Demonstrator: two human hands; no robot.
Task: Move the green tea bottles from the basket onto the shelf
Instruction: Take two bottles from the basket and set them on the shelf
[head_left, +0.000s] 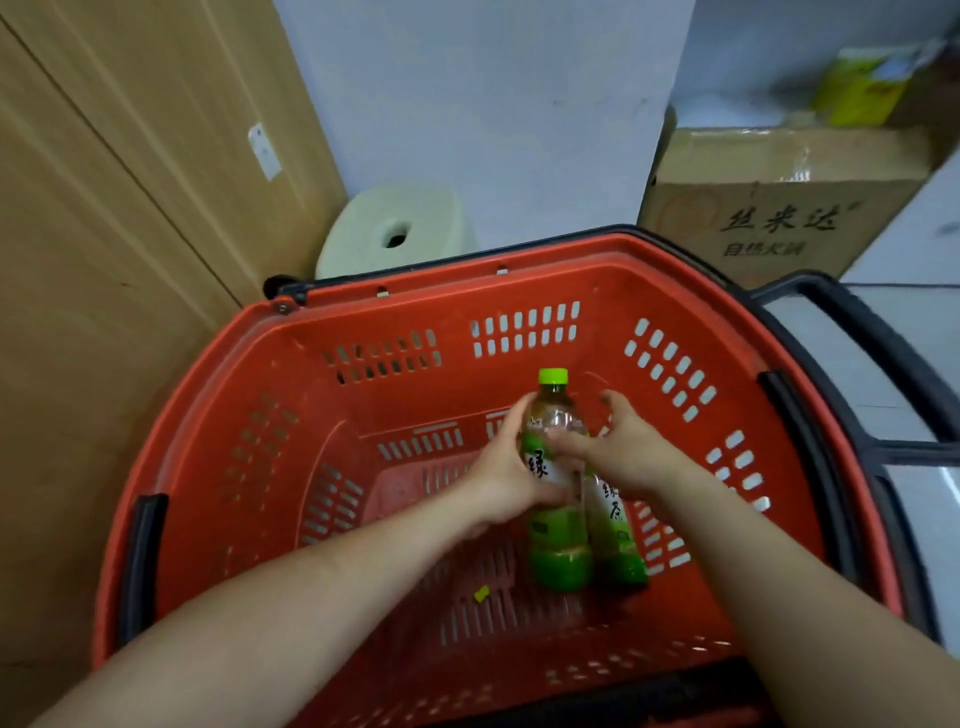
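Note:
Two green tea bottles stand upright in the red basket. The left bottle has a bright green cap and a green-and-white label. My left hand is wrapped around its middle. The second bottle stands just right of it, its top hidden under my right hand. That hand covers the second bottle's upper part, fingers reaching over toward the first bottle's neck. No shelf is in view.
A small yellow scrap lies on the basket floor. A black handle folds out at the basket's right. A cream plastic stool sits behind the basket, a cardboard box at back right, wooden panels on the left.

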